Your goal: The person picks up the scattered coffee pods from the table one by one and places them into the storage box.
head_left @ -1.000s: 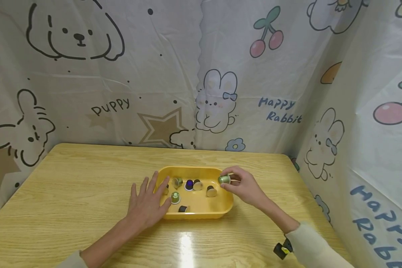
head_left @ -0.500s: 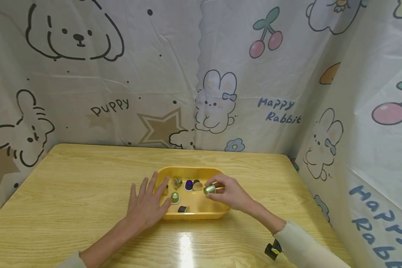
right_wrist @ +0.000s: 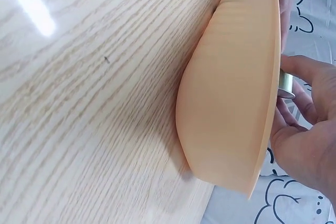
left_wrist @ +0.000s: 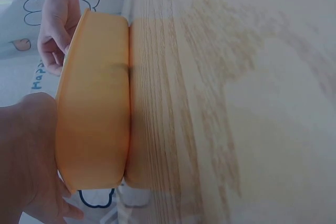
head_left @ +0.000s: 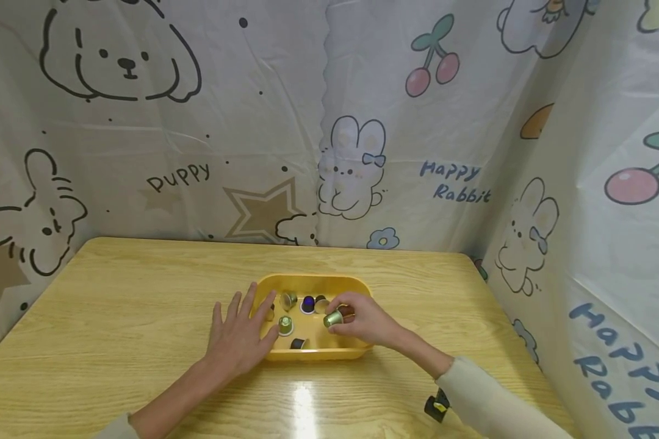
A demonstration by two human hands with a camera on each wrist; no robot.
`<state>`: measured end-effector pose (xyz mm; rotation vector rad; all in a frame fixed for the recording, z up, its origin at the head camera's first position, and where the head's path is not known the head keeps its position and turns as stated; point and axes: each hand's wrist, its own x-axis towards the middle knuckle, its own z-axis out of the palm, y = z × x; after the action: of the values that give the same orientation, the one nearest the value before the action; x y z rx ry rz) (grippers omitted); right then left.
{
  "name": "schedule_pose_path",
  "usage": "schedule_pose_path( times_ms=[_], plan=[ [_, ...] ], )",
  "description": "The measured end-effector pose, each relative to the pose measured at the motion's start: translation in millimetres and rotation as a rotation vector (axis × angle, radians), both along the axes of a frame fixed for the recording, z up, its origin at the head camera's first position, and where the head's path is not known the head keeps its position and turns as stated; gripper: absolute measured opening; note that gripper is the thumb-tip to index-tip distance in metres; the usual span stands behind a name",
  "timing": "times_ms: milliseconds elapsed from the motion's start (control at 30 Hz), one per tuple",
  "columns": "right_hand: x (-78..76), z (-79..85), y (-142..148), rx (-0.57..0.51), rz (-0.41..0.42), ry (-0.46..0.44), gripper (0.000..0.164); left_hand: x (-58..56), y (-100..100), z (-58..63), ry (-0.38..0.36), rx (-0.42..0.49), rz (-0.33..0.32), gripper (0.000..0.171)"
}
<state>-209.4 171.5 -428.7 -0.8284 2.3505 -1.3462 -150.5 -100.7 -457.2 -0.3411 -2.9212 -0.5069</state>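
Note:
A yellow plastic tray (head_left: 329, 353) stands on the wooden table with several coffee capsules inside. My right hand (head_left: 365, 318) pinches a green coffee capsule (head_left: 333, 318) over the tray's right half; the right wrist view shows the held capsule (right_wrist: 285, 84) just above the rim. My left hand (head_left: 241, 335) rests on the tray's left edge with its fingers spread. Inside lie a green capsule (head_left: 285, 325), a purple-blue one (head_left: 307, 304), an olive one (head_left: 288, 299) and a black one (head_left: 299, 344). Another dark capsule (head_left: 321, 303) sits partly behind my right fingers.
The wooden table (head_left: 143, 292) extends around the tray on all sides. A printed curtain (head_left: 252, 122) hangs behind it and along the right. A small black device (head_left: 437, 406) is at my right sleeve.
My right hand has moved left and slightly down, carrying the green capsule from the tray's right rim to over its inside. My left hand has stayed in place.

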Motion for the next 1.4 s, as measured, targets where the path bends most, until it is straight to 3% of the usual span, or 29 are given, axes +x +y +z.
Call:
schedule_pose_path(
  times_ms=[867, 1400],
  plan=[
    [-4.4, -15.0, -17.7, 0.221, 0.116, 0.036, 0.018, 0.7, -1.4, -2.0, 0.008, 0.017, -0.003, 0.061],
    [-5.5, -17.6, -21.3, 0.288, 0.117, 0.063, 0.02, -1.7, -1.4, -4.2, 0.024, 0.041, -0.007, 0.061]
  ],
)
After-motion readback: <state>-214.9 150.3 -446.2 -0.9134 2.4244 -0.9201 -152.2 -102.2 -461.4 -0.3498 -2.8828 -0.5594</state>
